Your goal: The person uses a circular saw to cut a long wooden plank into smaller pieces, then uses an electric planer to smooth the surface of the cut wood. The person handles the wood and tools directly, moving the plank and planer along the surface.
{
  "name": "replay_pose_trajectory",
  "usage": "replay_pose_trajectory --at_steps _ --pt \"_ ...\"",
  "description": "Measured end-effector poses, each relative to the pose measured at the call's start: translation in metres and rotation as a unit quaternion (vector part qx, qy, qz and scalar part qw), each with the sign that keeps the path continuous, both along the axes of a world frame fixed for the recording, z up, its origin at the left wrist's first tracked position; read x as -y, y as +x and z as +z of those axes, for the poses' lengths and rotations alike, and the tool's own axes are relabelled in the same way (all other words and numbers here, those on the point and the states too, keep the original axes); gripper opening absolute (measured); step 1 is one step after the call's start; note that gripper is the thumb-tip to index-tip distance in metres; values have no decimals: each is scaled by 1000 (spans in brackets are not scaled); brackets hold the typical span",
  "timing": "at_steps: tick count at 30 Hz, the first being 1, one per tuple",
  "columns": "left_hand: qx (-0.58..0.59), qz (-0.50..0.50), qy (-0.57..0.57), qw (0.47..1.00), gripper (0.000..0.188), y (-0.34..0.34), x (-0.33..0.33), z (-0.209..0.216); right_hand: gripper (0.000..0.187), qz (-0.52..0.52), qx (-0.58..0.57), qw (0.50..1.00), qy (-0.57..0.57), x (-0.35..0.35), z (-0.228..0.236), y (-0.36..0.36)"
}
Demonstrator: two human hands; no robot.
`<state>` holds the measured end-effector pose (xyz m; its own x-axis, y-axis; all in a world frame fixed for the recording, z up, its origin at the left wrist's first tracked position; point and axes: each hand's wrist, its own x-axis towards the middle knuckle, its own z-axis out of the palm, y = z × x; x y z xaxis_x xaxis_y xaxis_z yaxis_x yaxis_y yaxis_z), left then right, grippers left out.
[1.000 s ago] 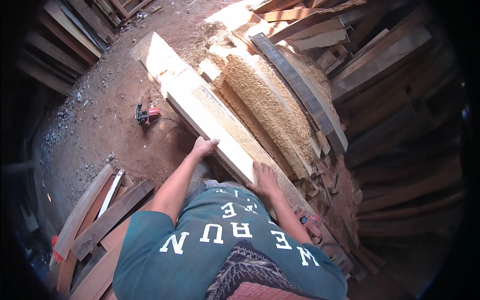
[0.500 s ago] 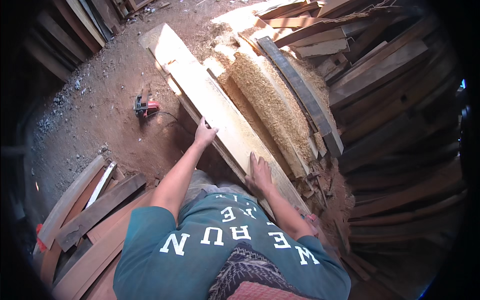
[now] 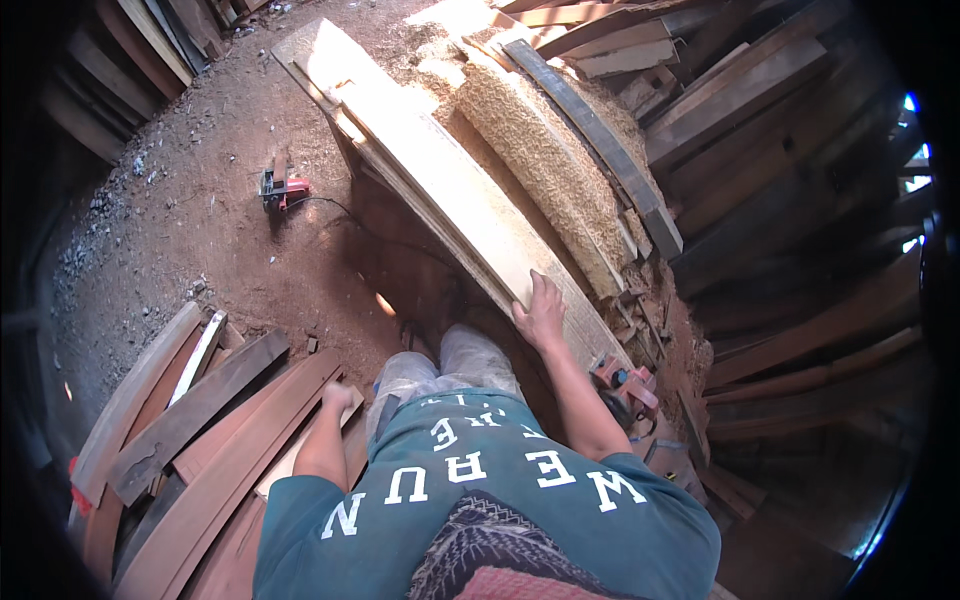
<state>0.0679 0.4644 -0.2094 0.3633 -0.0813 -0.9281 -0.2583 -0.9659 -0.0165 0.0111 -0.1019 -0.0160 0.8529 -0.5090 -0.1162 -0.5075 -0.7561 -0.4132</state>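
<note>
A long pale plank (image 3: 440,170) runs diagonally from the upper left to the lower right in front of me, its top sunlit at the far end. My right hand (image 3: 541,318) lies on the plank's nearer part, fingers stretched over the top and thumb by the left edge. At my left side, my left hand (image 3: 338,397) is low with its fingers curled, beside a reddish-brown board (image 3: 235,455). A pale wood strip (image 3: 285,465) shows under the left forearm; whether the hand grips it is hidden. A red-and-black power tool (image 3: 628,385) sits by my right forearm.
A red circular saw (image 3: 285,190) with a cable lies on the dirt floor at left. Sawdust (image 3: 540,160) is heaped beyond the plank, next to a dark curved beam (image 3: 600,150). Timber stacks (image 3: 740,95) fill the right side, and more boards (image 3: 200,400) lie at lower left.
My left hand has left the plank's edge and swung back to my left side by the boards. The right hand stays on the plank. The power tool by my right arm shows more fully.
</note>
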Motion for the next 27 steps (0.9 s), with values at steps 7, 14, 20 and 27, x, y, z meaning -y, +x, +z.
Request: replay_pose_trajectory --at_steps 7,14,20,27 --pt "128 253 -13 959 42 -60 -19 71 78 -97 -72 990 -65 60 10 -102" --pt "283 174 -394 857 50 9 254 124 89 -240 -300 922 -38 139 97 -242" --pt "312 -30 -484 817 81 -14 455 181 69 -189 -215 943 170 180 73 -380" --pt "271 -157 -375 872 106 -53 501 175 45 -127 -241 919 286 213 39 -405"
